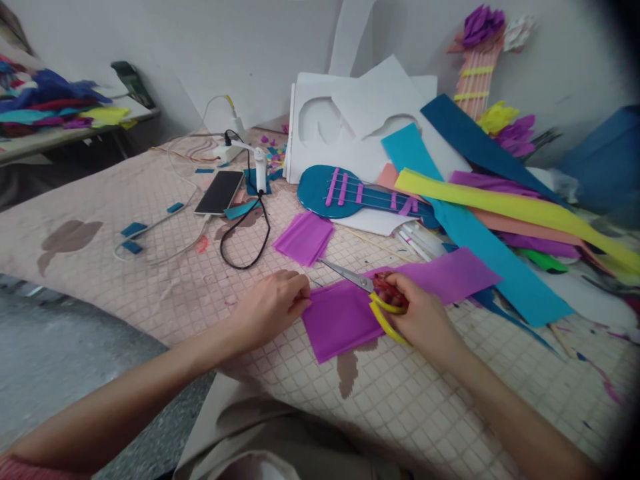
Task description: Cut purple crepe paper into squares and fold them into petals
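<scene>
My right hand (417, 317) is closed round the handles of a pair of scissors (357, 277) with yellow and red grips, and their blades point up and left. The scissors lie over a folded purple paper strip (340, 320). My left hand (275, 303) pinches the upper left corner of that strip between thumb and fingers. Just beyond my left hand sits a small stack of purple paper pieces (305, 238). The strip's loose end (460, 273) stretches right, beneath a turquoise strip. Behind the stack lies a blue guitar-shaped piece (330, 193) with purple bands.
A black phone (220, 193) with a white cable, a black cord loop (223, 257) and a white stand (261, 170) are at the left. Yellow (515, 207), turquoise (510, 267) and dark blue strips cross at the right. White cut-out boards (320, 127) lean on the wall.
</scene>
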The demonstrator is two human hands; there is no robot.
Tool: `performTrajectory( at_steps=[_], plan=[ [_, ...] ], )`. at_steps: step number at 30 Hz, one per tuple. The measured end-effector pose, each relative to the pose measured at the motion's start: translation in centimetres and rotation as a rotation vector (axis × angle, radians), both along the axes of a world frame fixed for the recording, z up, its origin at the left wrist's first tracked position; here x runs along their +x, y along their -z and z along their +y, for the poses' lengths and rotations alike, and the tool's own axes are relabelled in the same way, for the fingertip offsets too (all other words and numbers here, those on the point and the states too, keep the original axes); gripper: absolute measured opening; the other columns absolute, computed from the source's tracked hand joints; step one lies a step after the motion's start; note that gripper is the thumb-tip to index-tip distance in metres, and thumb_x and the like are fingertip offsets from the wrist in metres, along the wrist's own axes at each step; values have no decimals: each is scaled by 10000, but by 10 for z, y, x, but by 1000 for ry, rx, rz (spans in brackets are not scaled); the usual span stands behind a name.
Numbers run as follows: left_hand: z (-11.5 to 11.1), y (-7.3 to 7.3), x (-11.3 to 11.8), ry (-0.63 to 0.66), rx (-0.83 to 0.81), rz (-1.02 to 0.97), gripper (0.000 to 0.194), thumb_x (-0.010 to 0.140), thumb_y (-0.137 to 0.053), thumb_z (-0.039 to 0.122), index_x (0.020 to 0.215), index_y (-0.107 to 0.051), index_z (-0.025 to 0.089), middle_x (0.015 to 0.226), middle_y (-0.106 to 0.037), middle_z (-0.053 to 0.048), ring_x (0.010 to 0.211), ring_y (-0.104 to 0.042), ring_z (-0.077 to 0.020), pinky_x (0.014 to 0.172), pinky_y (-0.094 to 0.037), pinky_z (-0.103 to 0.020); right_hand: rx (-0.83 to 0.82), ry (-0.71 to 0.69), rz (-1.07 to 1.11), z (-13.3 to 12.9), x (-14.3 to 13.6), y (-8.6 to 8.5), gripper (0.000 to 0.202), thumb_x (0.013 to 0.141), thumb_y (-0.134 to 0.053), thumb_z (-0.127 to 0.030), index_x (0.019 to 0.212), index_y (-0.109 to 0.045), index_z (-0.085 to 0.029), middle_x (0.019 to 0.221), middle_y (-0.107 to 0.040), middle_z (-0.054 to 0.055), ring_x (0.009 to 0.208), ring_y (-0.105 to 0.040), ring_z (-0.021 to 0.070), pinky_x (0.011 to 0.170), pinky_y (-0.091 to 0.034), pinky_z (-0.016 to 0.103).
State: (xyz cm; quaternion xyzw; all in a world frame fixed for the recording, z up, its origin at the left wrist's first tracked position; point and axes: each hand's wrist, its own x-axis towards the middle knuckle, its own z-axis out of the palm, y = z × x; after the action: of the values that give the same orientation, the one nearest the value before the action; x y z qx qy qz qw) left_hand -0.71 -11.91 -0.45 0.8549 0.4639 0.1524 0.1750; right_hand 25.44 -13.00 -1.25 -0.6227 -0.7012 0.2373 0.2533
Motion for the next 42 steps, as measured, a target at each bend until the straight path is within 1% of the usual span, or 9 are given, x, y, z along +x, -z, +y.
performTrajectory(
  at_steps=[4,9,13,16,21,26,30,35,42],
  plan=[
    [-7,0,4,11,153,-99,72,872,-530,140,930,-568,158,941,-577,-54,867,-546,-182,743,-442,-307,7,1,-13,1,1,1,220,716,-657,-321,894,-577,-219,763,-700,20,675,-669,205,536,-466,258],
    [-20,-1,17,291,177,-149,127,926,-464,156,897,-588,159,959,-597,-50,885,-546,-166,826,-454,-322,-19,-4,7,1,1,0,215,722,-664,-315,891,-568,-222,771,-697,14,682,-669,199,553,-475,262],
    [-24,4,22,408,125,-127,156,905,-513,172,1044,-582,161,1163,-587,-87,1089,-529,-212,961,-428,-385,-25,-6,16,0,1,1,216,717,-664,-307,889,-561,-225,759,-687,8,680,-664,201,561,-489,276],
    [-25,8,21,429,105,-112,209,913,-498,184,1106,-577,167,1242,-564,-104,1175,-500,-226,1013,-405,-414,-73,2,75,2,4,2,247,710,-666,-307,922,-567,-228,801,-696,20,705,-672,210,595,-518,300],
    [-27,6,20,417,91,-76,267,931,-479,214,1182,-569,194,1242,-554,-107,1169,-506,-236,1005,-418,-438,-154,0,331,7,20,6,322,712,-693,-324,987,-557,-226,920,-697,42,849,-672,220,721,-544,319],
    [-27,5,21,421,74,3,326,907,-537,273,1229,-568,236,1257,-513,-116,1159,-495,-277,986,-419,-484,-143,27,457,9,37,4,379,680,-756,-371,971,-554,-236,842,-677,8,753,-651,184,633,-527,270],
    [-28,5,21,417,59,12,329,911,-529,269,1235,-569,237,1300,-487,-122,1198,-466,-285,1007,-396,-489,-133,65,496,5,38,0,400,663,-777,-372,974,-561,-243,857,-683,17,766,-649,188,630,-530,270],
    [-26,2,21,426,52,-11,341,895,-556,263,1235,-570,246,1345,-468,-121,1225,-448,-303,1009,-382,-510,-177,-14,411,-3,27,-2,373,717,-714,-396,1016,-562,-234,921,-689,41,822,-664,208,683,-542,301],
    [-18,-1,19,495,32,-10,382,898,-556,330,1267,-535,232,1340,-478,-123,1257,-420,-285,1047,-351,-476,-116,-133,-7,-7,19,2,260,729,-653,-356,941,-567,-233,828,-679,19,715,-639,193,597,-493,278]
  ],
)
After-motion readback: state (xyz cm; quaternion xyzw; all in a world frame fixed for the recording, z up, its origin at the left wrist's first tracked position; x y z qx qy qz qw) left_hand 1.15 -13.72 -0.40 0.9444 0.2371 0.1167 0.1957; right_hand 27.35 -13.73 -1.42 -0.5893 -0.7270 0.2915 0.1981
